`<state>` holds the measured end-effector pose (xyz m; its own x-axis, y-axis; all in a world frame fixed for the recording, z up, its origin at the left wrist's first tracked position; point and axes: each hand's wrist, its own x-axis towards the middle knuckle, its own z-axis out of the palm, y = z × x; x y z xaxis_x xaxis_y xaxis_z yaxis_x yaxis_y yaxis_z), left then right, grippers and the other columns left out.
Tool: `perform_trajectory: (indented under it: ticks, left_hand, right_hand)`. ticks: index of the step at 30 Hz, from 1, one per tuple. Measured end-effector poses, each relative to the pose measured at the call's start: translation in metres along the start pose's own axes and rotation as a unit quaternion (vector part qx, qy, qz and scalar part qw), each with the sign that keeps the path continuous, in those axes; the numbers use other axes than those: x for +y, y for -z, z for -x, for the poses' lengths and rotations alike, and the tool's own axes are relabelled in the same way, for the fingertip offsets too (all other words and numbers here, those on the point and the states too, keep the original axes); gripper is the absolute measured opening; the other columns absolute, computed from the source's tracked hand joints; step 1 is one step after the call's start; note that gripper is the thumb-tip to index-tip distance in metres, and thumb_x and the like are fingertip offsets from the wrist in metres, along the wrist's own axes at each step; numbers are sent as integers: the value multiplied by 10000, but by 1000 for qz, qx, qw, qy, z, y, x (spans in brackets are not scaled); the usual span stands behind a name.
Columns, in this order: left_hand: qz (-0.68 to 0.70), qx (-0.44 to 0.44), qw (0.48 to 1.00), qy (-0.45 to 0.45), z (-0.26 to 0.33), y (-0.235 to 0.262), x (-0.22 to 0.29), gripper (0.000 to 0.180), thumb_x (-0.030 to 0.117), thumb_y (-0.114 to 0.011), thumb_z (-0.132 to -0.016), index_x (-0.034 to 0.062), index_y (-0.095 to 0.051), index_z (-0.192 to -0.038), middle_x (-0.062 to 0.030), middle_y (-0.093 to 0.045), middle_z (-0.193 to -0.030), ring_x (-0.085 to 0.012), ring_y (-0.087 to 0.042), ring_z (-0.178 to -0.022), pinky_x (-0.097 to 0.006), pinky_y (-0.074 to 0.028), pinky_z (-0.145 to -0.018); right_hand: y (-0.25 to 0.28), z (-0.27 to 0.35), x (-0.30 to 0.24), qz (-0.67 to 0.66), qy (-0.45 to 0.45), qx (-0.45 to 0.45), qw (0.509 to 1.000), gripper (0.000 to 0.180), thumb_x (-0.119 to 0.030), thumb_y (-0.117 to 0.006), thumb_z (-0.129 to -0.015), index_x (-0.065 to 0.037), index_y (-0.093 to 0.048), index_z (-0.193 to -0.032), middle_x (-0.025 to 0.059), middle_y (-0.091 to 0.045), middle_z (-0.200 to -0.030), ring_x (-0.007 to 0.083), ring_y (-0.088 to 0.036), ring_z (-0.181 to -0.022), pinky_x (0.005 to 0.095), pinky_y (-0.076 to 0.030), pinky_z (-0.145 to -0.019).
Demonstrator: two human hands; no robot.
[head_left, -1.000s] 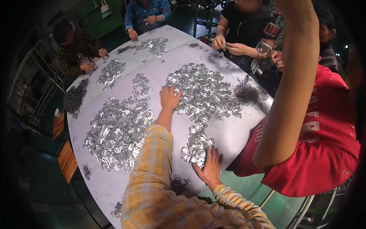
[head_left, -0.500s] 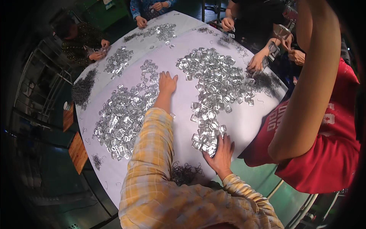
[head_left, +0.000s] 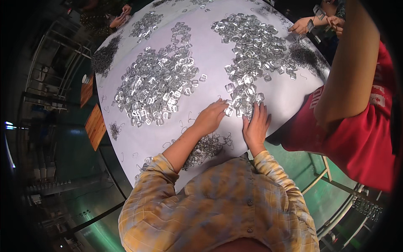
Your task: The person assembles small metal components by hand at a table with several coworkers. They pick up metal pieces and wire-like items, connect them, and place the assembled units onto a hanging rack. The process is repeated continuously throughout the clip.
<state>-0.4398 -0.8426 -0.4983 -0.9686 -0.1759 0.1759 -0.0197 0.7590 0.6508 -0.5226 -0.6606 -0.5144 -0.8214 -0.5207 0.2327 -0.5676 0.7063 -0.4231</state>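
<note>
White table (head_left: pixel 210 59) over green floor (head_left: pixel 294 163), right grip (head_left: pixel 256 127) spread beside silvery buckles (head_left: pixel 244 97), left grip (head_left: pixel 210 118) unclear

Workshop, shared worktable (head_left: pixel 206 59), heaped metal parts (head_left: pixel 155 84)

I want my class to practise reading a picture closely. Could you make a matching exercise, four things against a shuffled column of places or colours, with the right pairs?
Column one
1. Left hand
2. Right hand
3. Shirt at far right
4. Lower wooden board

Column two
A. Red
B. Left side of the near end of the right-hand buckle heap
C. Brown, beyond the white table's left edge
D. Right side of that same end

Pairs: 1-B; 2-D; 3-A; 4-C
</note>
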Motion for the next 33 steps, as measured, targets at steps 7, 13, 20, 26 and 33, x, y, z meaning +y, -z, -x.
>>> perform_trajectory:
  ticks: [7,13,20,26,33]
  left_hand:
    - [-13,156,975,157,37,35,-8,120,55,-626,-816,5,-687,-906,-131,-646,-845,-256,-636,-718,-342,-501,-693]
    - [-177,42,982,56,21,12,-2,101,102,-627,-765,14,-675,-748,-136,-628,-804,-303,-629,-751,-385,-510,-675]
    - [-332,-31,943,6,-4,1,14,92,26,-561,-673,2,-649,-663,-166,-641,-736,-308,-651,-659,-388,-534,-590]
    - [-108,5,981,161,-4,15,6,64,37,-604,-719,-13,-639,-700,-129,-644,-678,-203,-631,-591,-318,-511,-562]
    - [397,-2,875,279,17,25,3,60,27,-635,-809,-9,-613,-852,-74,-650,-718,-108,-595,-574,-214,-467,-528]
  right_hand:
    - [-5,6,9,-119,25,104,987,542,-194,-630,-809,-53,-414,-1286,214,-359,-1340,371,-338,-1252,539,-215,-1063]
    - [9,0,-11,-123,163,82,975,302,-188,-734,-703,-83,-644,-972,100,-540,-1024,288,-471,-1021,435,-351,-874]
    - [-8,-16,-35,-56,194,-19,979,197,-153,-742,-674,-77,-674,-842,77,-541,-890,260,-483,-914,390,-367,-771]
    - [-19,-21,-22,-98,156,-113,976,222,-71,-673,-717,-67,-634,-935,121,-554,-905,281,-557,-920,411,-411,-742]
    - [-7,-24,-27,-87,176,-116,974,210,-81,-644,-725,-80,-630,-934,128,-577,-875,306,-602,-850,426,-441,-758]
